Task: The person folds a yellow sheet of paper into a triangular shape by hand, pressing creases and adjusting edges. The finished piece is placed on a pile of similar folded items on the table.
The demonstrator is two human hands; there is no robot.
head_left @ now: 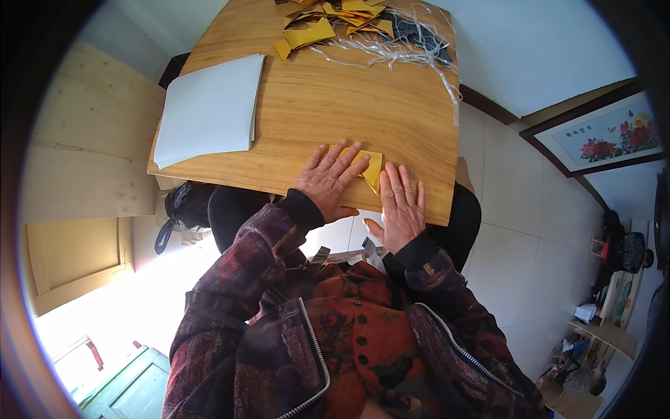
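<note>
"Lying palm down, your left hand (pixel 325 179) covers part of the yellow folded paper (pixel 374 166) at the near edge of the table (pixel 349 91), its fingers spread apart."

"And your right hand (pixel 400 208)?"

"Just by the paper's right side, fingers apart too; whether they touch it, I can't tell. Beyond lie more yellow pieces (pixel 314 33), pale strings (pixel 398 50) and, to your left, white sheets (pixel 208 108)."

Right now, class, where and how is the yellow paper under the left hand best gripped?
Probably pinch the yellow paper by its right edge, coming from the right: the left hand covers its left part, while that edge shows beside the right hand.
</note>
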